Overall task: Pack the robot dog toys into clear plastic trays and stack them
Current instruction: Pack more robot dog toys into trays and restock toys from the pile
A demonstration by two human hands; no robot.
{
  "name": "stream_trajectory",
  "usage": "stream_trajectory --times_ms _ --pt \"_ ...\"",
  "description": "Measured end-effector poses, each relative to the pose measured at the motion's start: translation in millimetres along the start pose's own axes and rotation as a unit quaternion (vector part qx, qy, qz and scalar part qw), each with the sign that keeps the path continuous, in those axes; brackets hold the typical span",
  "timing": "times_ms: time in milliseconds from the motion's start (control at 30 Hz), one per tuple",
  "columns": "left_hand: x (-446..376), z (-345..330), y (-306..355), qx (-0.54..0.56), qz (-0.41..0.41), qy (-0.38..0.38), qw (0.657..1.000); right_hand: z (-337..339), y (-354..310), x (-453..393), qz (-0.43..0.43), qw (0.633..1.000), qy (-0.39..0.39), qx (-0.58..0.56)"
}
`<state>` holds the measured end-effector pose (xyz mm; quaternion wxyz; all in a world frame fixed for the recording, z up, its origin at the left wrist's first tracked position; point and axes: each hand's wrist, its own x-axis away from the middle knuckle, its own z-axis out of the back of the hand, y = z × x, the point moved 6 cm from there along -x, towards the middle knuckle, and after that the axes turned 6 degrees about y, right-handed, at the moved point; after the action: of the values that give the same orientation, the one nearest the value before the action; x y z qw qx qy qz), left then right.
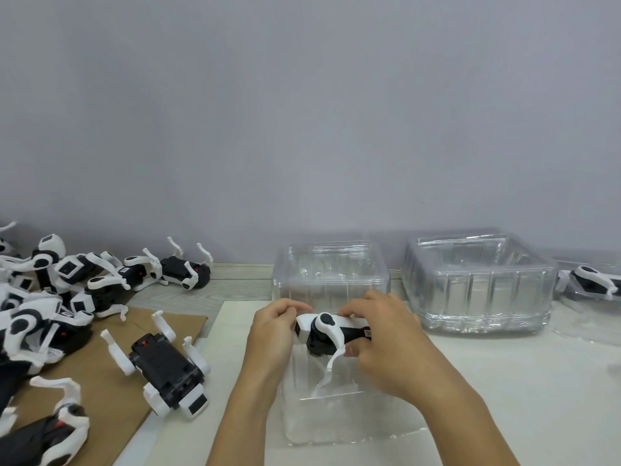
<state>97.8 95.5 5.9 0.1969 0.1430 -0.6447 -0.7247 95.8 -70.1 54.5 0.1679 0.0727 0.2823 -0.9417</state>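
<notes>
A black-and-white robot dog toy (pixel 327 332) is held sideways between both hands, over a clear plastic tray (pixel 322 415) that lies in front of me. My left hand (pixel 272 334) pinches its white head end. My right hand (pixel 386 341) grips its rear body, fingers curled round it. One white leg hangs down toward the tray. A deep stack of clear trays (pixel 331 274) stands just behind the hands.
A second stack of clear trays (pixel 477 280) stands at the right. A packed toy in a tray (pixel 594 284) sits at the far right edge. A heap of robot dogs (pixel 50 290) covers the left; one dog (pixel 168 368) lies belly-up on brown cardboard (pixel 111 391).
</notes>
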Motion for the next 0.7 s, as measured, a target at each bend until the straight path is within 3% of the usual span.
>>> stream_trajectory --times_ms 267,700 --pt "1.2 -3.0 1.2 -0.002 -0.001 -0.009 1.0 -2.4 6.1 0.0 -0.004 0.999 0.0 -0.048" --pt "-3.7 -5.0 -3.0 -0.023 -0.019 -0.006 1.0 -3.7 7.8 -2.1 -0.008 1.0 0.021 0.008"
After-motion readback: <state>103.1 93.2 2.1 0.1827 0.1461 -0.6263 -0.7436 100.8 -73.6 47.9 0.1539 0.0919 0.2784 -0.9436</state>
